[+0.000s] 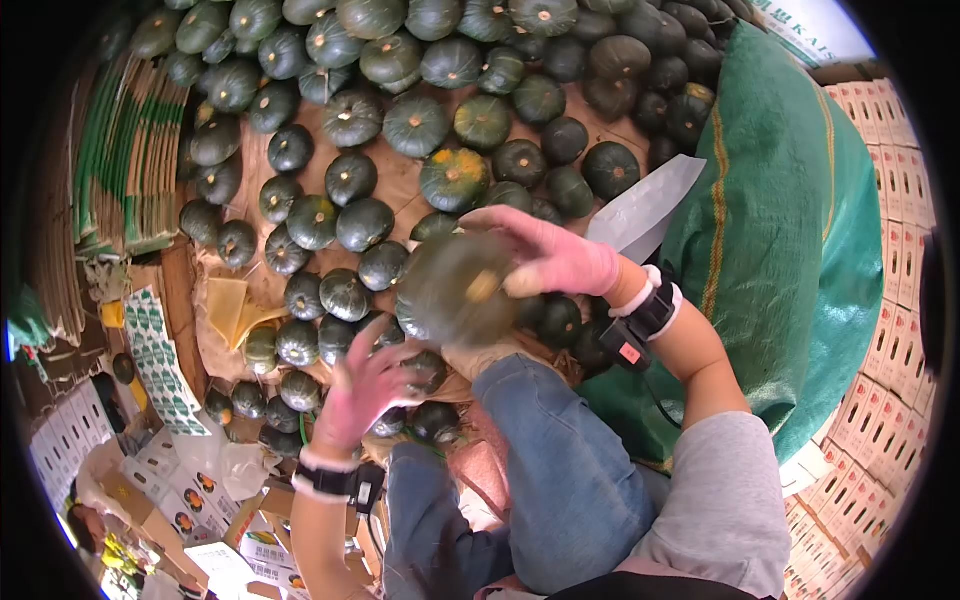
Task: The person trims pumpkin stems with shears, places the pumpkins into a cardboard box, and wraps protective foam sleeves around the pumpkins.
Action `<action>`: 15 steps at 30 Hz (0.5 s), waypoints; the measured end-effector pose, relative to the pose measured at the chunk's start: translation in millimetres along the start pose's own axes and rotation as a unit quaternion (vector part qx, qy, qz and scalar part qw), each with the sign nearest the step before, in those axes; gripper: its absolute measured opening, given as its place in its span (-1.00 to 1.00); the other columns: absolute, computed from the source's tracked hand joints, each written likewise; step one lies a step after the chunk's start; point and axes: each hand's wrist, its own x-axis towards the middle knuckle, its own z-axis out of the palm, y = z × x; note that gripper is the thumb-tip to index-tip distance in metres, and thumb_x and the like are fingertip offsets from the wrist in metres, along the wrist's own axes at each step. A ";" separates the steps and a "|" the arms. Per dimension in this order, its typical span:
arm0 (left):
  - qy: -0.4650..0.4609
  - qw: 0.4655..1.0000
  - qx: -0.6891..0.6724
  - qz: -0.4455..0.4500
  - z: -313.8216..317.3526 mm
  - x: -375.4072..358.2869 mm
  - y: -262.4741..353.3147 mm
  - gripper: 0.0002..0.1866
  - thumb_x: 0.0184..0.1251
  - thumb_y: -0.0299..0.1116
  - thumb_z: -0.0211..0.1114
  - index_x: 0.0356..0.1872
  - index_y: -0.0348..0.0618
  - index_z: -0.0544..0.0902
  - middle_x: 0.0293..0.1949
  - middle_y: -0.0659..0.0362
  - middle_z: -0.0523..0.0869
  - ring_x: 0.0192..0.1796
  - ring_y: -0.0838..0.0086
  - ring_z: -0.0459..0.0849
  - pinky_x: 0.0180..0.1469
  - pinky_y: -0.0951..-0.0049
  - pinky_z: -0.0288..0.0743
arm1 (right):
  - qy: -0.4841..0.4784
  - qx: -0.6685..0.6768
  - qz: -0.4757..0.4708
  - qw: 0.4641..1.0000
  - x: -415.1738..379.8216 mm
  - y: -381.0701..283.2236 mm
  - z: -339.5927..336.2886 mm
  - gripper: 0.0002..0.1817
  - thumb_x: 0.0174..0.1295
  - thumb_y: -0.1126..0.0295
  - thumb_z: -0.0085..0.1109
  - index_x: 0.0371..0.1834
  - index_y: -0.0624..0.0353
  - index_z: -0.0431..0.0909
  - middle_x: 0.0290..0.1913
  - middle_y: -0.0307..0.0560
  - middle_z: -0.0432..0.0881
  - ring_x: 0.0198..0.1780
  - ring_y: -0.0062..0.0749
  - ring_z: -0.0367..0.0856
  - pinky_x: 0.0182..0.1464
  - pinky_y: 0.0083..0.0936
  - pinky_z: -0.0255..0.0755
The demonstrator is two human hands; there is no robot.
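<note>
My right hand (560,252), in a pink glove, grips a dark green kabocha squash (450,290) from its right side. The squash is blurred by motion and has a pale yellowish patch; it is held in front of my knees, above the others. My left hand (362,392), also pinkish, is to the lower left of that squash and apart from it. Its fingers are spread, and nothing is in them. Beneath and beyond both hands lie many kabocha squashes (365,225), one of them with a large orange patch (455,180).
A big green woven sack (770,230) bulges at my right, with stacked printed cartons (890,330) behind it. Flattened green-and-brown cartons (130,150) stand at the left. A sticker sheet (165,360) and opened boxes (150,510) are lower left. Brown paper (405,190) lies under the squashes.
</note>
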 end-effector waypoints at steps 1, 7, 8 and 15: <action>0.032 0.992 -0.118 0.020 21.0 15.6 -2.3 -0.01 0.19 0.49 -0.19 0.42 -0.13 0.06 0.28 -0.06 0.38 0.12 0.01 0.54 0.18 0.02 0.43 | -0.063 0.037 0.020 0.997 2.7 -11.3 8.8 -0.43 0.01 0.37 0.25 0.14 0.26 0.39 0.06 -0.08 0.45 0.04 -0.26 0.48 0.11 -0.38 0.40; -0.058 0.917 -0.394 0.033 -68.1 -12.1 -37.8 -0.16 0.36 0.32 -0.24 0.27 -0.34 0.29 0.16 -0.09 0.50 0.24 0.10 0.44 0.34 0.14 0.25 | 0.219 -0.480 0.178 0.831 5.5 79.3 -173.2 -0.26 -0.06 0.18 0.38 0.19 0.35 0.40 0.14 0.07 0.55 0.19 -0.20 0.49 0.24 -0.39 0.32; -0.038 0.981 -0.170 0.085 -81.6 -18.1 -44.0 -0.13 0.33 0.36 -0.25 0.26 -0.32 0.32 0.18 -0.10 0.48 0.25 0.07 0.43 0.33 0.08 0.25 | 0.160 -0.469 0.198 0.845 -4.1 130.2 -230.0 -0.23 -0.06 0.21 0.39 0.24 0.35 0.35 0.14 0.05 0.53 0.17 -0.25 0.49 0.24 -0.42 0.30; -0.028 0.888 -0.425 0.175 -95.8 -74.1 -47.9 -0.07 0.17 0.49 -0.15 0.24 -0.18 0.40 0.23 -0.10 0.45 0.27 0.04 0.41 0.30 -0.14 0.21 | 0.056 -0.556 0.244 0.792 6.0 139.0 -278.3 -0.14 -0.21 0.30 0.46 0.27 0.24 0.32 -0.10 0.02 0.58 -0.12 -0.34 0.55 -0.04 -0.43 0.49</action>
